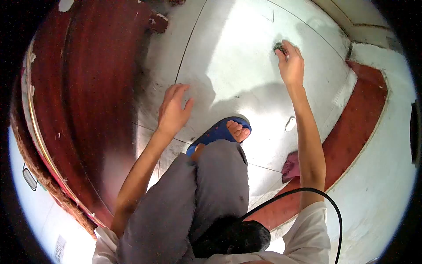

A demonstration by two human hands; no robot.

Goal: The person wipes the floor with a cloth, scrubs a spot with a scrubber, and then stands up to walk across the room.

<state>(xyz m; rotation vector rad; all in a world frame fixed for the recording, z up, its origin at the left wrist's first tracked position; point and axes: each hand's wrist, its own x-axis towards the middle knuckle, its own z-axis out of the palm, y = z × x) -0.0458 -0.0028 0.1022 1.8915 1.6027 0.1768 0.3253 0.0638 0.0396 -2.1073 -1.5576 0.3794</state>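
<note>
My right hand is out in front at the upper right, its fingers closed round a small dark scouring pad with a wiry, mesh-like texture. The pad is right at the pale tiled floor, partly hidden by the fingers. On the other side, my left hand hangs over the floor with fingers and thumb apart and nothing in it. It is nearest to the dark red wooden panel along the left.
Between my arms is a foot in a blue slipper. A dark pink cloth lies by the red skirting strip, near a small white object. A black cable loops past my right arm.
</note>
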